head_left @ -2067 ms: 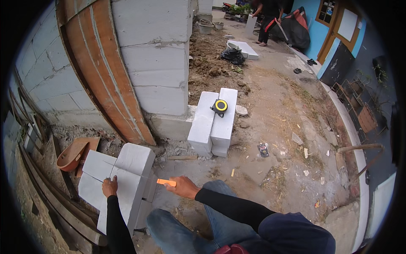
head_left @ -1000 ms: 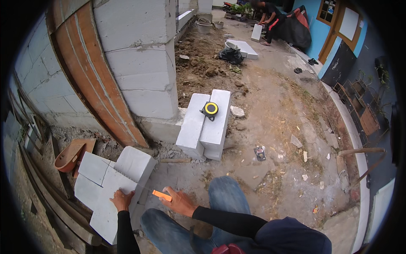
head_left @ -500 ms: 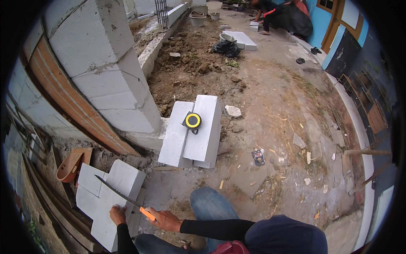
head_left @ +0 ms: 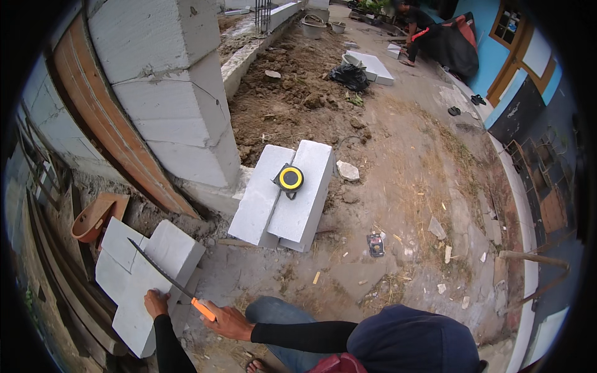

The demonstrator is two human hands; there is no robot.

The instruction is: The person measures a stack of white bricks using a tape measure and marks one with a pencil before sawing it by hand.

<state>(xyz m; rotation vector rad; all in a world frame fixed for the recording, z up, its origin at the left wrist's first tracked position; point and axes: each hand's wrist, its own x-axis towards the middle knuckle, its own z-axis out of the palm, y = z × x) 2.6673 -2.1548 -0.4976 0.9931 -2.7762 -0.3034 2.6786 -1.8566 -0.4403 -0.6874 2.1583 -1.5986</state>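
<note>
A hand saw [head_left: 160, 268] with a dark curved blade and an orange handle lies slantwise across white lightweight concrete blocks [head_left: 134, 304] at the lower left. My right hand [head_left: 227, 322] is wrapped round its handle. Just left of the blade, my left hand [head_left: 157, 303] grips the block's upper edge, fingers curled and close to the saw. Whether the teeth have cut into the block, I cannot tell. In the middle, a yellow-and-black tape measure [head_left: 290, 178] rests on another stack of white blocks [head_left: 301, 214].
An orange-brown trowel-like tool [head_left: 93, 219] and long planks [head_left: 65, 273] flank the sawn blocks. A white block wall [head_left: 168, 112] rises at left. A small dark packet [head_left: 375, 245] lies on the ground. Far off, a person [head_left: 418, 28] bends near a small block.
The whole view has shifted slightly, with the blocks at hand now further left. A sandalled foot shows at the bottom. Both hands keep their hold, the saw still across the block.
</note>
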